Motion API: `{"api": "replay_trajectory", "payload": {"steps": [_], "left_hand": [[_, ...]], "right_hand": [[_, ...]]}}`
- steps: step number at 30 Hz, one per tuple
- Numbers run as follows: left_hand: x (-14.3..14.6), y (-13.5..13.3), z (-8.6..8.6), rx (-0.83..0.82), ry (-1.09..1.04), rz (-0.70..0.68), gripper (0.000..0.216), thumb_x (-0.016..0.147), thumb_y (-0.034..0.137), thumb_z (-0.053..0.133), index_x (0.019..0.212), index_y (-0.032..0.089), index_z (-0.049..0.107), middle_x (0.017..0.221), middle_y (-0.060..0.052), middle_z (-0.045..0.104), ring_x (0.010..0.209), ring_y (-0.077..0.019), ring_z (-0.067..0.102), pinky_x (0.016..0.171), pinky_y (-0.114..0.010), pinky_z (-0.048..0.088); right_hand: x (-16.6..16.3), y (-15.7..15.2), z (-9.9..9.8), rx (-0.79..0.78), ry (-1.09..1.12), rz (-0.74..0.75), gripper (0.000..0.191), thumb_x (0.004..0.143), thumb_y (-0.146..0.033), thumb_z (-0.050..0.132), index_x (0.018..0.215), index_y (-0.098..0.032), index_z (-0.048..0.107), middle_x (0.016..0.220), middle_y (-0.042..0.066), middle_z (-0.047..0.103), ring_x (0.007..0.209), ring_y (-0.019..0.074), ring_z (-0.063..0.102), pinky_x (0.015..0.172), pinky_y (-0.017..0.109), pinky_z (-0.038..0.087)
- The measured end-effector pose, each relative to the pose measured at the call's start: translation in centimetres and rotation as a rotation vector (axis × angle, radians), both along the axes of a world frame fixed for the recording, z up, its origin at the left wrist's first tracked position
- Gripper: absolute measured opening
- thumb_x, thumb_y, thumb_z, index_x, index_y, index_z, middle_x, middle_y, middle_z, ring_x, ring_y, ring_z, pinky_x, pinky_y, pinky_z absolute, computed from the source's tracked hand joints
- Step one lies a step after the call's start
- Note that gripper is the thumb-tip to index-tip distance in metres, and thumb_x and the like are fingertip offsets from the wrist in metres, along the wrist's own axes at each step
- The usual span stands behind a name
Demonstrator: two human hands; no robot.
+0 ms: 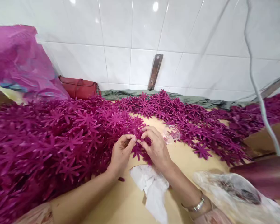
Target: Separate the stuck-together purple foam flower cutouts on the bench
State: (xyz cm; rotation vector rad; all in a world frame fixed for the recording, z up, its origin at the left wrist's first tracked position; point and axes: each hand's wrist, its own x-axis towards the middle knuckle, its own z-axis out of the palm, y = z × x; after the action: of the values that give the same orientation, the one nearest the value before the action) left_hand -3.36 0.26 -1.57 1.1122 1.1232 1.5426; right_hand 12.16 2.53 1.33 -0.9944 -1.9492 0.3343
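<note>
What worries me most, from this distance, is a torn petal: the left hand (pixel 122 152) and right hand (pixel 157 149) both pinch at one purple flower (pixel 137 152) between thumb and forefinger, and an uneven pull could split a thin arm. Exactly what lies between the fingertips is too small for me to tell. I also judge that a loose flower could snag and come along, since the big heap of flowers (pixel 70 137) crowds the left forearm. The clear dish (pixel 172 133) sits just beyond the right knuckles, so an outward swing of that hand could knock it. The flower in hand is low between the two palms, above the counter (pixel 114 205) and just beyond the white cloth (pixel 151 183). It looks deep magenta, flat and soft, with slim, round-ended petals spreading downward; its upper part is hidden by fingers. I can't make out its centre, and the pieces behind it share its colour, so its outline partly melts into theirs.
</note>
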Motion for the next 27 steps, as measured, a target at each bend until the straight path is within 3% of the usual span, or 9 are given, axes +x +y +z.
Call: {"api": "replay_trajectory", "payload": {"steps": [5, 9, 14, 19, 27], "left_hand": [[-0.3, -0.3, 0.2, -0.089, -0.034, 0.021, 0.035, 0.087, 0.050, 0.074, 0.096, 0.017, 0.069, 0.080, 0.002, 0.061, 0.070, -0.0095, 0.050, 0.065, -0.019, 0.044], [-0.4, 0.0, -0.5, -0.100, -0.144, 0.080, 0.034, 0.088, 0.050, 0.074, 0.096, 0.018, 0.066, 0.085, 0.002, 0.060, 0.074, -0.0096, 0.050, 0.071, -0.020, 0.046], [-0.4, 0.2, -0.8, -0.098, -0.168, 0.116, 0.037, 0.087, 0.052, 0.075, 0.099, 0.018, 0.066, 0.087, 0.001, 0.061, 0.077, -0.0104, 0.054, 0.075, -0.021, 0.048], [-0.2, 0.1, -0.6, -0.105, -0.241, 0.151, 0.039, 0.087, 0.054, 0.074, 0.100, 0.019, 0.063, 0.086, 0.001, 0.061, 0.076, -0.0100, 0.055, 0.073, -0.022, 0.050], [-0.3, -0.1, -0.4, -0.076, -0.123, 0.131, 0.039, 0.090, 0.046, 0.071, 0.118, 0.019, 0.065, 0.098, -0.003, 0.067, 0.088, -0.0132, 0.063, 0.086, -0.027, 0.054]], "right_hand": [[0.2, -0.4, 0.4, -0.140, 0.171, 0.092, 0.013, 0.092, -0.013, 0.065, 0.087, -0.024, 0.061, 0.116, 0.006, 0.064, 0.118, 0.0224, 0.060, 0.102, 0.037, 0.045], [0.2, -0.4, 0.0, -0.269, 0.396, 0.114, 0.010, 0.093, -0.022, 0.069, 0.088, -0.025, 0.061, 0.115, 0.004, 0.066, 0.106, 0.0194, 0.063, 0.092, 0.032, 0.049], [0.2, -0.4, -0.3, -0.406, 0.567, 0.055, 0.005, 0.098, -0.027, 0.062, 0.100, -0.025, 0.066, 0.095, 0.000, 0.067, 0.087, 0.0154, 0.063, 0.082, 0.028, 0.050], [-0.3, -0.9, 0.3, -0.461, 0.694, 0.020, 0.005, 0.096, -0.029, 0.064, 0.098, -0.025, 0.066, 0.079, -0.003, 0.062, 0.073, 0.0130, 0.057, 0.070, 0.024, 0.047], [-1.0, -0.9, 0.3, -0.783, 1.137, 0.227, 0.006, 0.086, -0.026, 0.067, 0.091, -0.023, 0.069, 0.087, 0.000, 0.068, 0.075, 0.0139, 0.058, 0.068, 0.025, 0.048]]}}
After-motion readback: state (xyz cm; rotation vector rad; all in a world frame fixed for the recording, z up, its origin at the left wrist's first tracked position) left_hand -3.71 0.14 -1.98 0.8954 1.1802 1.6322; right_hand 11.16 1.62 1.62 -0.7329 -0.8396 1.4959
